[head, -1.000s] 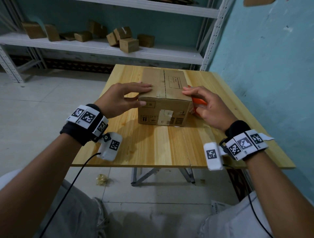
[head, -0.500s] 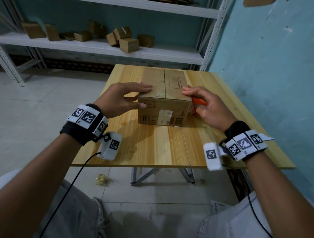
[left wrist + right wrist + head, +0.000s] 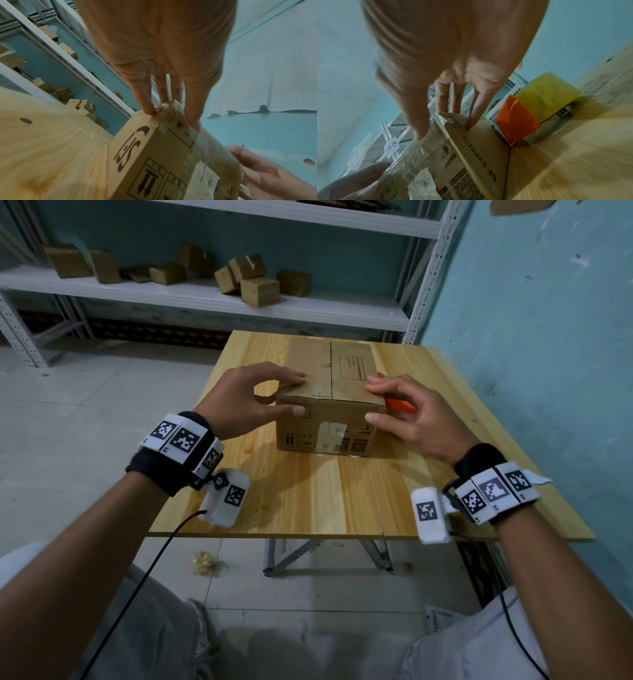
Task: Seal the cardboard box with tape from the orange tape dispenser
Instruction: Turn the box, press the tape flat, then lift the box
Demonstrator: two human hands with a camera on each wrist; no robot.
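Observation:
A closed cardboard box [image 3: 330,364] with old tape on its front stands on the wooden table [image 3: 308,501]. My left hand [image 3: 289,393] touches its near left corner, straight fingers on the top and thumb on the front face; the left wrist view shows those fingers [image 3: 147,102] on the box [image 3: 154,155] edge. On the near right corner rests my right hand [image 3: 375,398] in the same way. The orange tape dispenser [image 3: 400,405] lies on the table right of the box, mostly hidden behind that hand; the right wrist view shows the dispenser [image 3: 517,121] with its yellowish tape roll [image 3: 546,94].
A white metal shelf [image 3: 205,299] behind the table carries several small cardboard boxes [image 3: 258,290]. A teal wall [image 3: 531,337] runs close along the table's right side. A crumpled scrap [image 3: 205,563] lies on the floor under the near edge.

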